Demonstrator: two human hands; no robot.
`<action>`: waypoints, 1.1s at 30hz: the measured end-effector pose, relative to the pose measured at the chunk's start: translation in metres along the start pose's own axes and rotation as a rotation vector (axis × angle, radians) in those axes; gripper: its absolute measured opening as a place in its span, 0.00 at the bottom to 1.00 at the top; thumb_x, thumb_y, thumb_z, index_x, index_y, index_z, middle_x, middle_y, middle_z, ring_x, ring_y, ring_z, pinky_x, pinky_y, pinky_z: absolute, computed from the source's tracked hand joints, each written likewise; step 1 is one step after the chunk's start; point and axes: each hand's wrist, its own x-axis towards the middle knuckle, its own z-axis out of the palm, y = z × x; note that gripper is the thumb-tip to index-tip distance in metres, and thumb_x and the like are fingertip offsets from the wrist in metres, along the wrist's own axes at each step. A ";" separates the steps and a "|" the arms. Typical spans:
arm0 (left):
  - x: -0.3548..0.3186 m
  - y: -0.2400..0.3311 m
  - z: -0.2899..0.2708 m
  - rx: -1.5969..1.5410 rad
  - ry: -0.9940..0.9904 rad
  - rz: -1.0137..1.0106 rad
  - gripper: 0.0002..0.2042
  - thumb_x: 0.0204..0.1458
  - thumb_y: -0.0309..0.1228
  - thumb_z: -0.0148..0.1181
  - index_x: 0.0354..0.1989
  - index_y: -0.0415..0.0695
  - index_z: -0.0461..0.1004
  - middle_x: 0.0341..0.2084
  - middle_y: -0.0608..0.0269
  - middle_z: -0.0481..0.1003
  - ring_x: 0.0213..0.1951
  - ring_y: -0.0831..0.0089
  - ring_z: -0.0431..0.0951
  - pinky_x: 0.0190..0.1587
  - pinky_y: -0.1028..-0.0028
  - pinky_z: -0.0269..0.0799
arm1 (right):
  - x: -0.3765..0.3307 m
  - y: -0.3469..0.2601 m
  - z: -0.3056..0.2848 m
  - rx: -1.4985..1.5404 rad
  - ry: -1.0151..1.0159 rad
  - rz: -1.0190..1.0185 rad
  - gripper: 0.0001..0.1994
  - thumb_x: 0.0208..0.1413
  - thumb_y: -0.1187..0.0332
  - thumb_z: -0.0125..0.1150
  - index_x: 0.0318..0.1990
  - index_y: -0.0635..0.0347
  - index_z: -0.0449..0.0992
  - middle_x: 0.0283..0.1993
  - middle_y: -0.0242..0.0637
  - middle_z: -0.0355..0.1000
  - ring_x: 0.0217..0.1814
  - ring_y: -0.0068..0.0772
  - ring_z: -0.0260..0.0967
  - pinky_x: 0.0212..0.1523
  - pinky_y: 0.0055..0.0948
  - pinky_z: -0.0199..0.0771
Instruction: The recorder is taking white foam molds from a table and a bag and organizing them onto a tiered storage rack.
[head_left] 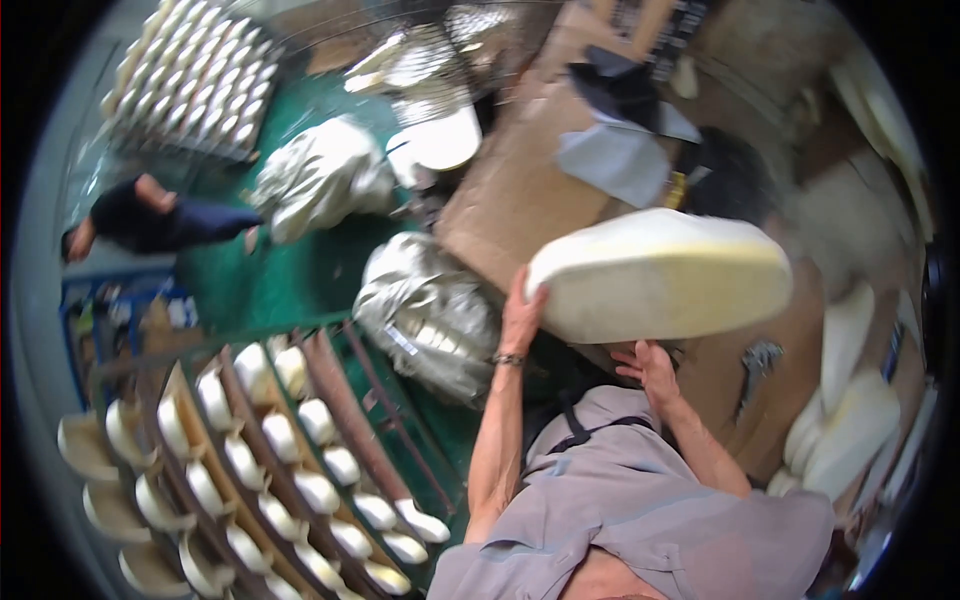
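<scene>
your shirt (640, 500) fills the near edge, and its lower part is cut off by the rim. your left hand (522, 312) presses flat against the left end of one big cream mould (660, 275), fingers spread and up along its edge. your right hand (652, 368) sits under the mould, fingers apart; its fingertips are hidden beneath it, so you cannot tell how firmly they grip. the mould is blurred, lifted clear of the cardboard (520, 190) beyond your fingers. left of your left hand lies one crumpled plastic sheet (425, 310), a second sheet (320, 175) farther off. lower left, a rack (330, 390) holds rows of white pieces (315, 490), too many and too smeared to count. far left, another person (150, 220) crouches, partly cut off.
</scene>
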 end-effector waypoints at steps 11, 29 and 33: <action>-0.019 0.005 0.014 -0.161 0.283 0.076 0.40 0.54 0.51 0.67 0.67 0.36 0.60 0.60 0.50 0.67 0.61 0.58 0.66 0.64 0.64 0.62 | -0.036 -0.153 -0.174 -0.300 0.581 -0.375 0.41 0.52 0.42 0.68 0.64 0.64 0.66 0.57 0.39 0.73 0.55 0.30 0.71 0.50 0.31 0.74; -0.143 0.143 0.161 -1.236 -1.063 -0.457 0.42 0.57 0.57 0.55 0.71 0.39 0.52 0.65 0.52 0.63 0.67 0.58 0.63 0.65 0.59 0.66 | -0.098 -0.200 -0.054 -0.546 0.643 -0.554 0.37 0.45 0.50 0.77 0.52 0.67 0.66 0.49 0.47 0.72 0.49 0.35 0.72 0.50 0.31 0.74; -0.159 0.171 0.178 -1.636 -0.595 -0.500 0.43 0.48 0.57 0.63 0.69 0.45 0.56 0.66 0.62 0.63 0.66 0.65 0.64 0.68 0.57 0.64 | -0.102 -0.181 -0.025 -0.420 0.533 -0.658 0.40 0.44 0.39 0.74 0.51 0.64 0.65 0.45 0.39 0.70 0.51 0.28 0.68 0.54 0.27 0.68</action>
